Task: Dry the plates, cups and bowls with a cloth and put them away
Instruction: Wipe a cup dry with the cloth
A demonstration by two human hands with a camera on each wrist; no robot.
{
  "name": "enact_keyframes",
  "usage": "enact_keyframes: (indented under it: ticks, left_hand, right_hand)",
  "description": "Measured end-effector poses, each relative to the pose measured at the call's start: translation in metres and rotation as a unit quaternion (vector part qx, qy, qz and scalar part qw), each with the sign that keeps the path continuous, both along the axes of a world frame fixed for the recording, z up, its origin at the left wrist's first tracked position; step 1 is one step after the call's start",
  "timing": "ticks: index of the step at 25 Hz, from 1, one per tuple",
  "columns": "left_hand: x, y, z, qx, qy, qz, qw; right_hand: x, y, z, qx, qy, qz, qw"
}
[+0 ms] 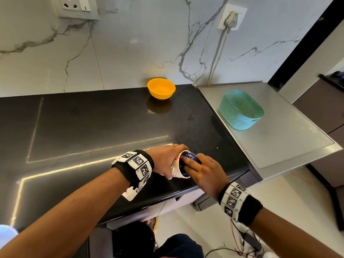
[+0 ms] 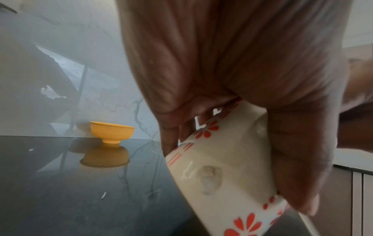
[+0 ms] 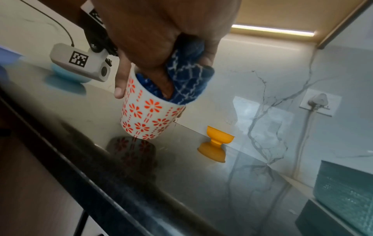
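My left hand grips a white cup with red flowers, tilted just above the black counter near its front edge. A dark blue patterned cloth is stuffed into the cup's mouth. My right hand holds that cloth, with fingers pushed down inside the cup. An orange bowl stands upright at the back of the counter by the marble wall.
A teal mesh basket sits on a steel surface right of the counter. A plugged-in cord runs down the wall behind it. A light blue object stands on the counter at the far left.
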State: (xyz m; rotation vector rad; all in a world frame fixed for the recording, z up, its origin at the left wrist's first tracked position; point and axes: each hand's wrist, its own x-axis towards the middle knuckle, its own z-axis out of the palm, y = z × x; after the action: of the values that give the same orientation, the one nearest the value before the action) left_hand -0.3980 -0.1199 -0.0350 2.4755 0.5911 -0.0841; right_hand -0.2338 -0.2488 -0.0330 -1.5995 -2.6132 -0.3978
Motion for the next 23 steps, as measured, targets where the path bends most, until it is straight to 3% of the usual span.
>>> enact_keyframes:
  ticks: [4, 7, 10, 12, 13, 15, 19, 23]
  left_hand:
    - [0.000, -0.011, -0.003, 0.057, -0.001, -0.022, 0.998]
    - [-0.003, -0.017, -0.009, 0.076, -0.029, -0.022, 0.996]
    - [-0.014, -0.020, -0.011, 0.056, -0.064, 0.004, 0.996]
    - [-0.026, -0.019, -0.013, 0.016, -0.094, 0.052, 0.994]
    - [-0.032, -0.019, -0.015, 0.001, -0.111, 0.077, 0.991]
    - [-0.042, -0.022, -0.022, -0.005, -0.140, 0.112, 0.984]
    - [-0.050, -0.032, -0.032, -0.002, -0.171, 0.138, 0.976]
    - [-0.051, -0.038, -0.033, -0.009, -0.187, 0.138, 0.973]
  right_hand:
    - [-0.027, 0.006, -0.016, -0.055, 0.057, -0.048, 0.996]
    - [-0.036, 0.007, -0.003, -0.117, 0.178, -0.134, 0.968]
    - [-0.023, 0.008, 0.015, -0.243, 0.368, -0.230, 0.868]
    - [-0.018, 0.002, 0.023, -0.224, 0.473, -0.270, 0.808]
    - [-0.020, -0.004, 0.026, -0.186, 0.492, -0.293, 0.798]
    - [-0.035, -0.017, 0.031, -0.123, 0.490, -0.321, 0.801]
    - [-0.071, -0.022, 0.018, -0.013, 0.456, -0.264, 0.850]
    - [-0.073, -0.012, 0.000, -0.037, 0.367, -0.158, 0.916]
